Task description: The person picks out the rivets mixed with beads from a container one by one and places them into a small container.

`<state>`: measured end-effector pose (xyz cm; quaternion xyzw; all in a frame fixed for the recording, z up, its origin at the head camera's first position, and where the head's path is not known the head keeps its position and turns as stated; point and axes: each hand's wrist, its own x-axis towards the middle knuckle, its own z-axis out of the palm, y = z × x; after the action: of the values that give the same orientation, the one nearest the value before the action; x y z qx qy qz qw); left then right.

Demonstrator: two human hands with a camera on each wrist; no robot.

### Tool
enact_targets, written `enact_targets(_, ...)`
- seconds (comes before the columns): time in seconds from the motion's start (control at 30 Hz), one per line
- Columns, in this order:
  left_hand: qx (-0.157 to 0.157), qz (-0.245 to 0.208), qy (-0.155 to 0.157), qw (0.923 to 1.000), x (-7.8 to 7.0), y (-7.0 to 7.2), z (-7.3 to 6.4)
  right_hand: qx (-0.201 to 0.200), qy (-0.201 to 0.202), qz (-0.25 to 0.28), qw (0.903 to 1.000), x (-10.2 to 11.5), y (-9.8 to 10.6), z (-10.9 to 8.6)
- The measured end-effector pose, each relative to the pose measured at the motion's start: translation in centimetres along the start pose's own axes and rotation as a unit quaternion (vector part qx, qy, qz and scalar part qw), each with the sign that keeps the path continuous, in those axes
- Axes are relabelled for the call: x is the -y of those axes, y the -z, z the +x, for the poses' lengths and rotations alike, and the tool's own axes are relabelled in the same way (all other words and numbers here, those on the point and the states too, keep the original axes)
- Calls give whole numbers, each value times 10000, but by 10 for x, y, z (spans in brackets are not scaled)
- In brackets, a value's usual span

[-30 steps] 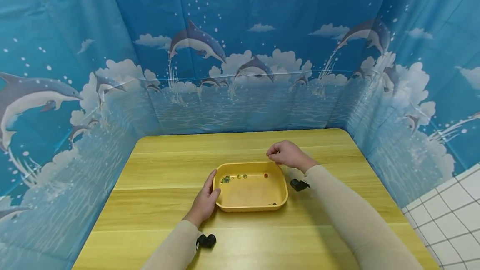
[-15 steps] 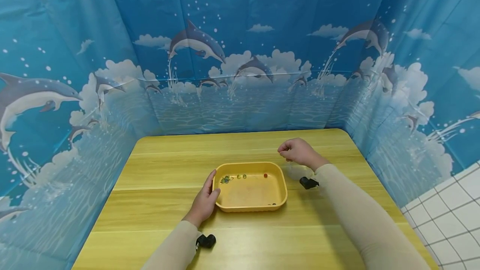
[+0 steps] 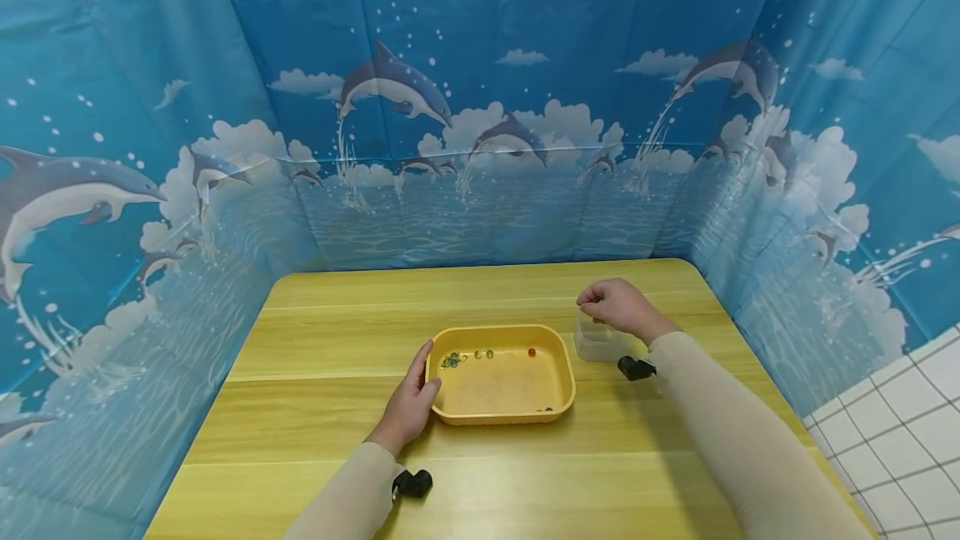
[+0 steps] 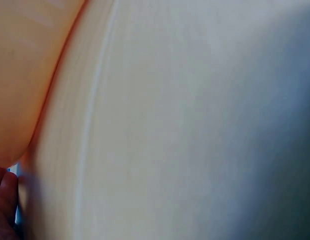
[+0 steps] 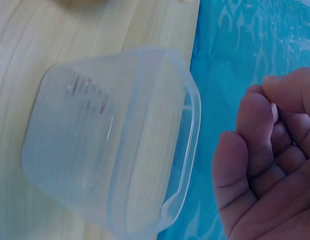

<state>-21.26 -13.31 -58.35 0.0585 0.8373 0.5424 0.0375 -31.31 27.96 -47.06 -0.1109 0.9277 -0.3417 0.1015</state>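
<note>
My left hand (image 3: 408,407) holds the left end of a yellow tray (image 3: 495,421), thumb at the rim and fingers along its outer side. Several greenish glass marbles (image 3: 452,359) lie at the tray's far left, a red marble (image 3: 532,352) at the far right, and a dark one (image 3: 548,409) near the front edge. Over a clear plastic box (image 3: 600,350) right of the tray is my right hand (image 3: 618,307), thumb and forefinger tips together. In the right wrist view the hand is beside the mouth of the box (image 5: 70,145); whether something small is between the fingertips is hidden.
All of this stands on a yellow wood-grain table (image 3: 337,332). A blue dolphin-print curtain (image 3: 480,215) rises behind the table and along both sides. White tiles (image 3: 900,423) show at the right. The left wrist view is mostly blurred tabletop (image 4: 145,125).
My right hand has moved right, from above the tray's far right corner to over the clear box. More of the box now shows. The left hand and tray have stayed put.
</note>
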Motion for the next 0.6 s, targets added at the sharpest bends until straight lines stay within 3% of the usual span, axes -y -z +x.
enact_targets(0.6, -11, -74, 88, 9999, -2, 0, -1, 0, -251, -83, 9997, -19, 9, -9)
